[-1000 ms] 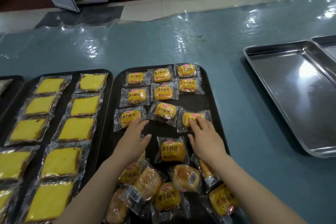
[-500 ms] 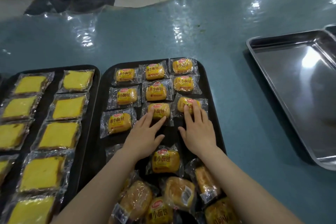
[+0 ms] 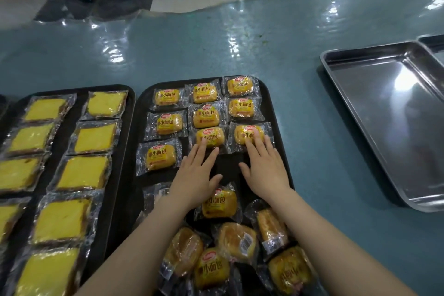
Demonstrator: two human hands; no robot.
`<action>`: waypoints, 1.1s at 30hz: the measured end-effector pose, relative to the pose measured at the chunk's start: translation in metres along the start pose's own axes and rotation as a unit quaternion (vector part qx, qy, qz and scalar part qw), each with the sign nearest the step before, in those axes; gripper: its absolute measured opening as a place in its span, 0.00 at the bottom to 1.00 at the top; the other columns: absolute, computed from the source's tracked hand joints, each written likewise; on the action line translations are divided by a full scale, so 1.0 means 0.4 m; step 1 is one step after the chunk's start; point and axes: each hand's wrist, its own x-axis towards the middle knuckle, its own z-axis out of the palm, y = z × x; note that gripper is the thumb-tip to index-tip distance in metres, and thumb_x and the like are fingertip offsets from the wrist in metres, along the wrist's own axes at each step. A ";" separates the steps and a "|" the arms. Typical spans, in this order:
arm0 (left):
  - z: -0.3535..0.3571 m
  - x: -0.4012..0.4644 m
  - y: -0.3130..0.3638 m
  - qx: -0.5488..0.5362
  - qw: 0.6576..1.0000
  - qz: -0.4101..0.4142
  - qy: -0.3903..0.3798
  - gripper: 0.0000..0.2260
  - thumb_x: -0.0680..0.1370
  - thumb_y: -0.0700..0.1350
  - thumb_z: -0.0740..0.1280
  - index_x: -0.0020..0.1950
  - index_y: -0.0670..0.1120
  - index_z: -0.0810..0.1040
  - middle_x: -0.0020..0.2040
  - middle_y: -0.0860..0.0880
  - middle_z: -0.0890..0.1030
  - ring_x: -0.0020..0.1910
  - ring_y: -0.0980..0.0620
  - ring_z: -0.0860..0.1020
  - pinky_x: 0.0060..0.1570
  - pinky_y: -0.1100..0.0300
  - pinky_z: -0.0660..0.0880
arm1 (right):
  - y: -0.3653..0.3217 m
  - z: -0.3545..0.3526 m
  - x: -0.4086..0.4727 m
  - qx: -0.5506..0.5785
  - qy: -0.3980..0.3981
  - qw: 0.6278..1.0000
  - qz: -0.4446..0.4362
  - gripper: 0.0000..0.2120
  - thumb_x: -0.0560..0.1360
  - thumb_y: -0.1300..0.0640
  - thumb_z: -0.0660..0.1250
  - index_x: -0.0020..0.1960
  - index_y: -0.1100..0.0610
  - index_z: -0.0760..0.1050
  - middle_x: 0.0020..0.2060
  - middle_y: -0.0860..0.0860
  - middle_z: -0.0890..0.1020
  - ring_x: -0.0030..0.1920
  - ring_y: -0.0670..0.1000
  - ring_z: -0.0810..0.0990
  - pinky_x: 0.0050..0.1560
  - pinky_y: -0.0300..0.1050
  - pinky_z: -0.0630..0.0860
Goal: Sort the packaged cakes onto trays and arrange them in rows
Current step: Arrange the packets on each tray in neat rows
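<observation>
Head view: flat, spread hands (image 3: 230,170) press two packaged cakes (image 3: 230,138) on black tray (image 3: 280,151).

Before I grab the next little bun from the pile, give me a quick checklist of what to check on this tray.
1. Third row complete: ok. Three packs across; left hand rests on the middle pack, right hand on the right pack.
2. Third row straight: not ok. The left pack sits lower than the other two.
3. Hands free to pick: ok. Both lie flat, gripping nothing.
4. Space for a fourth row: ok. Bare black tray shows between the hands.
5. Supply left: ok. The loose pile lies at the near end.
6. Labels up in the pile: not ok. Several face down.
</observation>
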 end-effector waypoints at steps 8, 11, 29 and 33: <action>-0.028 -0.128 0.031 -0.058 0.997 0.033 0.033 0.28 0.80 0.52 0.58 0.77 0.52 0.50 0.78 0.54 0.46 0.76 0.56 0.43 0.72 0.56 0.43 | 0.013 -0.059 -0.133 0.105 -0.035 0.994 -0.006 0.21 0.79 0.52 0.62 0.71 0.53 0.68 0.72 0.50 0.67 0.71 0.51 0.64 0.70 0.43 0.60; -0.024 -0.171 0.046 -0.084 0.995 0.037 0.032 0.26 0.81 0.50 0.58 0.77 0.53 0.52 0.78 0.55 0.50 0.75 0.57 0.46 0.71 0.58 0.45 | 0.033 -0.063 -0.196 0.121 0.000 0.992 0.017 0.11 0.76 0.58 0.66 0.58 0.51 0.77 0.56 0.48 0.75 0.58 0.51 0.74 0.59 0.43 0.70; 0.074 -0.213 0.045 0.008 0.997 0.025 -0.078 0.28 0.81 0.48 0.54 0.78 0.51 0.44 0.77 0.54 0.39 0.76 0.53 0.41 0.71 0.46 0.61 | 0.042 0.006 -0.318 0.152 -0.013 0.988 0.026 0.30 0.71 0.57 0.68 0.70 0.47 0.64 0.64 0.48 0.74 0.59 0.50 0.75 0.57 0.42 0.73; 0.068 -0.211 0.055 -0.002 0.997 0.022 -0.078 0.29 0.80 0.47 0.56 0.78 0.49 0.44 0.78 0.53 0.39 0.76 0.53 0.42 0.72 0.49 0.59 | 0.022 -0.008 -0.273 0.357 0.023 0.924 0.132 0.09 0.74 0.51 0.67 0.51 0.45 0.70 0.48 0.41 0.77 0.45 0.42 0.77 0.38 0.35 0.70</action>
